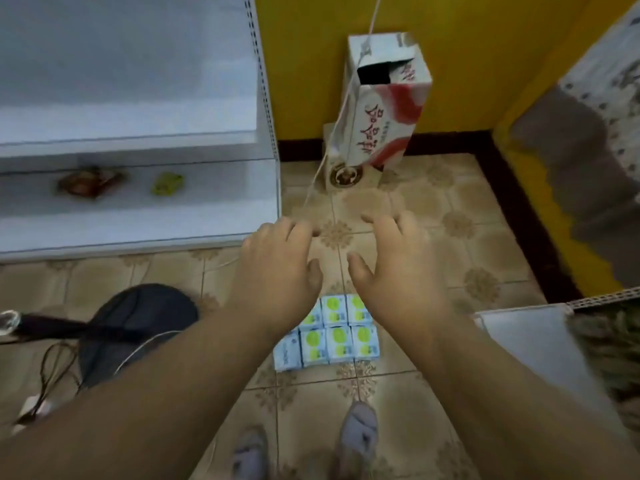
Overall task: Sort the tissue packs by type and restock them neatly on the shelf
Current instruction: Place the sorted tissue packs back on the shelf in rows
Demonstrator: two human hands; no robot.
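Nearest: my two feet in pale slippers (358,427) on the patterned beige floor tiles (433,209).

Next: block of small white tissue packs with green circles (337,332), two rows, lying on the floor just ahead of my feet, partly hidden under my wrists.

Above them: left hand (277,268) and right hand (394,265), both grips released, fingers spread, holding nothing.

Left: dark round fan base (138,327) with cables.

Farther: white metal shelf (138,230), lower tier carrying a brown wrapper (90,183) and a yellow-green wrapper (168,183).

Farthest: upright white-and-red carton (384,109) against the yellow wall.

Step, as I judge it: fetching stock. Next move calls for lowering both hands onto the packs, gripping them, then carrying them left to the shelf.
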